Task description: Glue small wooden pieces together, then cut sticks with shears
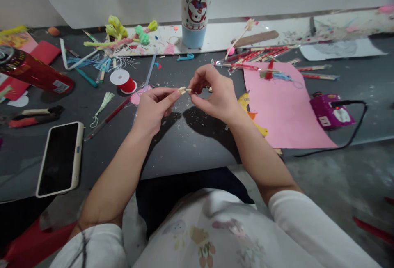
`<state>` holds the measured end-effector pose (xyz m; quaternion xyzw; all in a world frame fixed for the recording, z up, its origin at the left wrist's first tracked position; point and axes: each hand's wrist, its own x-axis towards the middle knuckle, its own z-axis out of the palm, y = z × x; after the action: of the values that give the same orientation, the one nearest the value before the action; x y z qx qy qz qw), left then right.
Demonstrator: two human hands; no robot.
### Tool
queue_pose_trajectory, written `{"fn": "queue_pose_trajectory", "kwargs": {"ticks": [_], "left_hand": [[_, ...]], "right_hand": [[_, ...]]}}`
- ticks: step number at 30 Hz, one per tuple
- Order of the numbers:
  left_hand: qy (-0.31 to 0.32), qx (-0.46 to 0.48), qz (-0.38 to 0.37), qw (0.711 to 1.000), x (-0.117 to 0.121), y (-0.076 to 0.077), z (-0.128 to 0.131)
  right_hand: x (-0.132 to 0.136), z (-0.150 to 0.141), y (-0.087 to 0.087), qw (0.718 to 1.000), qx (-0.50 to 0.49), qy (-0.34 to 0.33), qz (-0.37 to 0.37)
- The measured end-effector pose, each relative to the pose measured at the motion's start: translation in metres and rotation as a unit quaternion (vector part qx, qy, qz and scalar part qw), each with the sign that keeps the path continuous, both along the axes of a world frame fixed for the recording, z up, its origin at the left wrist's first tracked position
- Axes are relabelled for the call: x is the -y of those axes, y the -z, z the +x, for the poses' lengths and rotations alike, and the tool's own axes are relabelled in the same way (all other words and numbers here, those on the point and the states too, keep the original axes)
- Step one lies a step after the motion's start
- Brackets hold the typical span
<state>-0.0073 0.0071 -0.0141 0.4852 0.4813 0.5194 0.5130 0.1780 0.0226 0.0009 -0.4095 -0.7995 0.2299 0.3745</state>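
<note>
While I am watching from the remote station, the left hand (155,107) is pinching small pale pieces (181,90) between thumb and index finger. The right hand (215,91), just beside it, is gripping a pale end (188,90) in its fingertips; I am not managing to tell whether that end is separate. Taking the pieces as clock centre: spool of red thread (123,80) is standing near 9 o'clock, with the red can (35,71) lying farther out; phone (60,159) is lying at 8; printed bottle (195,13) is standing just past 12; pink sheet (286,112) is lying flat toward 3, purple box (331,111) sitting at its far side.
</note>
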Motion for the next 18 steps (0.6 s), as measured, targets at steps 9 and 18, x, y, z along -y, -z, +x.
{"fn": "queue_pose_trajectory", "kwargs": {"ticks": [9,18], "left_hand": [[0.001,-0.026,0.017,1.000,-0.001,0.003,-0.001],[0.005,-0.032,0.029,0.999,-0.001,0.004,-0.002]], "right_hand": [[-0.005,0.000,0.012,0.996,-0.056,-0.033,0.061],[-0.004,0.000,0.012,0.993,-0.067,-0.039,0.086]]}}
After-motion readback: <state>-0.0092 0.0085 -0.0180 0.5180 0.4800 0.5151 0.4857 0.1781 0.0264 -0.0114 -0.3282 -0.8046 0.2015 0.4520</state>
